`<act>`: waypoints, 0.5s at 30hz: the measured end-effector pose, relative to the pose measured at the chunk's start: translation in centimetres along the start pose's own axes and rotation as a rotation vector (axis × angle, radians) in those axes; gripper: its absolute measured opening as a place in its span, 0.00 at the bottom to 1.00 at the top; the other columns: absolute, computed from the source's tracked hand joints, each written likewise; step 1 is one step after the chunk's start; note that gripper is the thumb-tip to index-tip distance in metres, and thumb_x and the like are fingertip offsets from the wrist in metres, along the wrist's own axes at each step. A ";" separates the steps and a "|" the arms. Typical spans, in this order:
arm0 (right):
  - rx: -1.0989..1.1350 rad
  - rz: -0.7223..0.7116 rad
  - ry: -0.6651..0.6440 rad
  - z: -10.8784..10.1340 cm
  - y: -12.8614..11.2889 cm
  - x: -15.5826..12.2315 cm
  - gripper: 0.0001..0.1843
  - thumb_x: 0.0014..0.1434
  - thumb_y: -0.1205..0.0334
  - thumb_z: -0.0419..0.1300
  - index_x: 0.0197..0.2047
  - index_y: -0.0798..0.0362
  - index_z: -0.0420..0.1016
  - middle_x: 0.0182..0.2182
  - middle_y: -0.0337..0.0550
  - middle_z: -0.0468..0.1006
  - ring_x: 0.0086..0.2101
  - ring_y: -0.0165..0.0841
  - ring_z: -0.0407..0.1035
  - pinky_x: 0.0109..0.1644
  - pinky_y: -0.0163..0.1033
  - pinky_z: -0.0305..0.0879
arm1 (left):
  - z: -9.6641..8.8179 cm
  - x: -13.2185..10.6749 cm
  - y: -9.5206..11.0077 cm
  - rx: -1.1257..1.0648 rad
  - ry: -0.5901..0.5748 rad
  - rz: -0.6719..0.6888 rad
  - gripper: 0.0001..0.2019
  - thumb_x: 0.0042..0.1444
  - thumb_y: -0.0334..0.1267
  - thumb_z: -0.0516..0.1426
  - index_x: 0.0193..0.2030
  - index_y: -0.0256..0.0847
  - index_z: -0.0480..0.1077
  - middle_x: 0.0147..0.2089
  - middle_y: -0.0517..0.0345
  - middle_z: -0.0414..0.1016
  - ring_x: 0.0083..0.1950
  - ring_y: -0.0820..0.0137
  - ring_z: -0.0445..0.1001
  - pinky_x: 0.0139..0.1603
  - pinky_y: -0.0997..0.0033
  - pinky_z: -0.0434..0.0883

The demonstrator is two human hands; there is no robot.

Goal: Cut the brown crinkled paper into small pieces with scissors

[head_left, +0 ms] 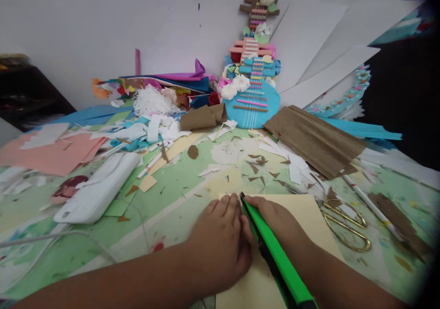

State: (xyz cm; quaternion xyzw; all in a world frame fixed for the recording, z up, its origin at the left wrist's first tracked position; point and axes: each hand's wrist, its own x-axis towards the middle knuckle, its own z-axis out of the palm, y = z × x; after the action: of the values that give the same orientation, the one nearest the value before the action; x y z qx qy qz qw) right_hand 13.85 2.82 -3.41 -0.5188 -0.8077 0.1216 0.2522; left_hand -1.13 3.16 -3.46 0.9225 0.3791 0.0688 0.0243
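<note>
A sheet of cream paper (304, 208) lies on the table in front of me. My left hand (223, 240) rests over its left side, fingers stretched forward and close together. Just right of those fingers, my right hand (282, 222) grips a long green-and-black tool (275, 254) near its narrow dark tip. The tip points away from me at the sheet's far edge, while the body slants back toward me. Its exact kind is unclear. Gold-handled scissors (347, 228) lie right of the sheet, their blades partly covered by scraps.
A blue paper guitar (252, 109) leans on the wall. Brown paper (316, 139) lies at right, near a white marker (371, 203). To the left are a white power strip (99, 187), its cable, pink paper (68, 153) and shredded white paper (154, 100). Brown scraps litter the tabletop.
</note>
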 end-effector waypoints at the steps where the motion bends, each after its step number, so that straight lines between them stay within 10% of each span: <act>1: 0.005 -0.005 0.007 0.0 0.0 0.0 0.13 0.53 0.62 0.47 0.42 0.55 0.60 0.33 0.47 0.74 0.32 0.34 0.69 0.34 0.38 0.64 | 0.1 0.0 0.0 -0.001 0.004 -0.005 0.28 0.50 0.44 0.42 0.54 0.25 0.57 0.56 0.35 0.57 0.57 0.52 0.54 0.54 0.54 0.53; 15: -0.014 -0.025 0.045 -0.1 0.0 0.1 0.12 0.52 0.64 0.48 0.41 0.55 0.62 0.32 0.46 0.75 0.31 0.33 0.70 0.33 0.36 0.65 | 0.3 0.1 -0.1 -0.011 0.026 -0.017 0.29 0.50 0.44 0.43 0.55 0.24 0.55 0.56 0.36 0.57 0.57 0.53 0.55 0.54 0.54 0.53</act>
State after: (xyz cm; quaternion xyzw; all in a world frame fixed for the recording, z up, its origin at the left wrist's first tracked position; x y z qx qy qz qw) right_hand 13.88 2.88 -3.33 -0.5129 -0.8092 0.1009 0.2683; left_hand -1.08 3.25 -3.71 0.9181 0.3867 0.0829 0.0251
